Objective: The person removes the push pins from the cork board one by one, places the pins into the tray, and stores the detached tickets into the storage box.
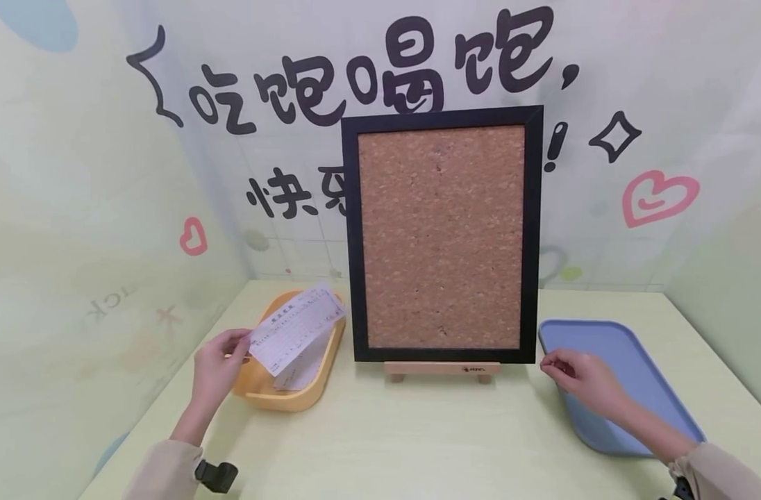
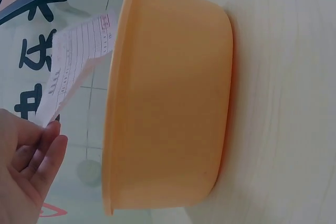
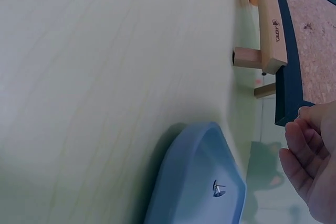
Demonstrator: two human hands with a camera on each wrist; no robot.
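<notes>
My left hand [image 1: 218,364] pinches one corner of a printed paper slip [image 1: 296,330], which slants over a yellow-orange basket [image 1: 293,401]. Another paper slip [image 1: 302,368] lies in that basket, partly covered. The left wrist view shows the held slip [image 2: 79,59] bending toward the basket's rim. My right hand [image 1: 583,378] is above the left edge of a blue tray [image 1: 624,361], its thumb and forefinger pinched together. Between those fingertips a tiny silvery glint shows in the right wrist view, seemingly a pushpin mostly hidden by the fingers. One silver pushpin [image 3: 218,188] lies in the tray.
A black-framed cork board [image 1: 443,236] stands upright between basket and tray on a wooden easel [image 1: 443,368]. Its surface bears no papers. Behind the pale wooden table [image 1: 443,437] hangs a printed backdrop [image 1: 280,42] with dark lettering.
</notes>
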